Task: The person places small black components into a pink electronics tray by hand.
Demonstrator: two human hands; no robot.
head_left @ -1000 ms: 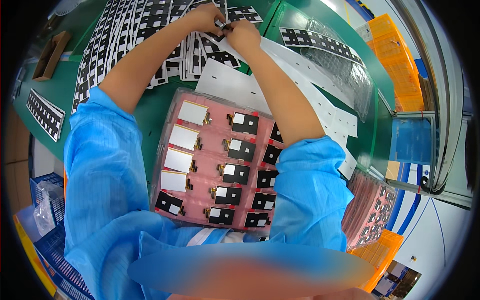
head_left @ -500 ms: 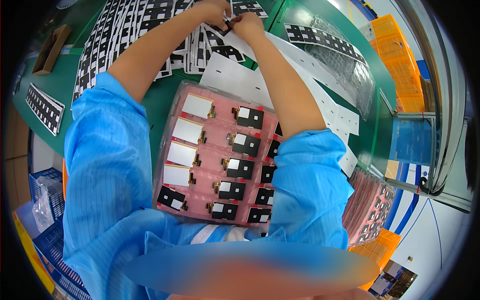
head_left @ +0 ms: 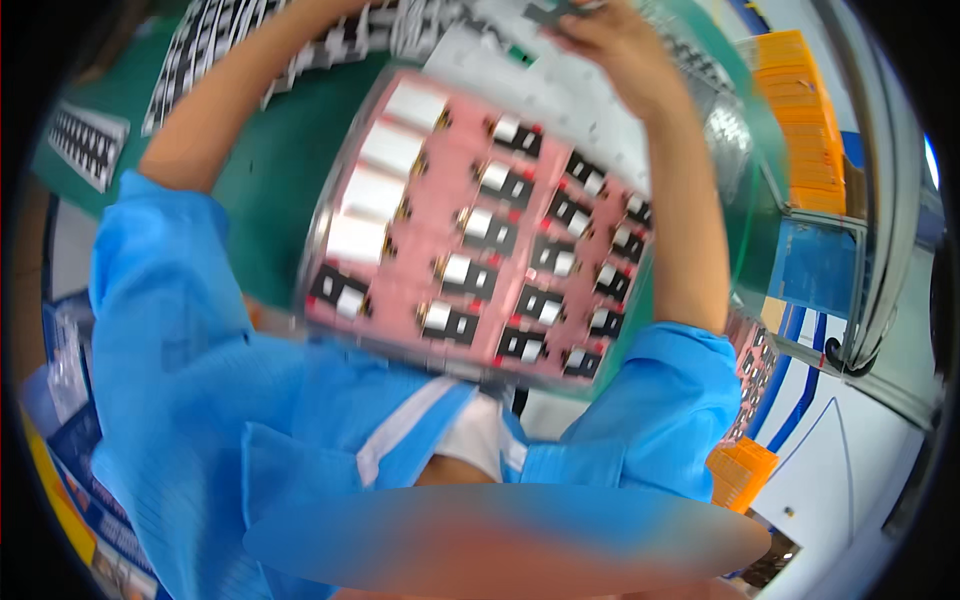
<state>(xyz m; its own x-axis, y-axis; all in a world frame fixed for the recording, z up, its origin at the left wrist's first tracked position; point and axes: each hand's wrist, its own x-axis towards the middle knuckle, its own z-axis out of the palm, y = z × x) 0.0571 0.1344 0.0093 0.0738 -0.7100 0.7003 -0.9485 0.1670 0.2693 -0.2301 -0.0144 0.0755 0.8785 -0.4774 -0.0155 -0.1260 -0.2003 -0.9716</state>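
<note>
My right hand (head_left: pixel 622 50) is over white paper sheets (head_left: pixel 575 105) at the top, its fingers closed on a small dark flat piece (head_left: pixel 543 14), blurred by motion. My left forearm (head_left: pixel 240 85) runs up past the top edge; the left hand lies outside the picture. Between my arms lies a pink tray (head_left: pixel 425 225) with a clear rim. In its left column are several small display panels with white faces (head_left: pixel 390 147), and one with a black cover. The other columns hold panels with black-and-white covers (head_left: pixel 487 232).
Black-and-white patterned sheets (head_left: pixel 205 65) overlap at the upper left, and a smaller bundle (head_left: pixel 85 140) lies at the table's left. Clear plastic wrap (head_left: pixel 728 135) is at the right. Beyond the green table (head_left: pixel 260 220) stand an orange crate (head_left: pixel 797 125) and stacked pink trays (head_left: pixel 755 370).
My hands have moved apart: the left up and left out of view, the right to the right with the dark piece. The tray appears higher in view, with more of its right columns uncovered.
</note>
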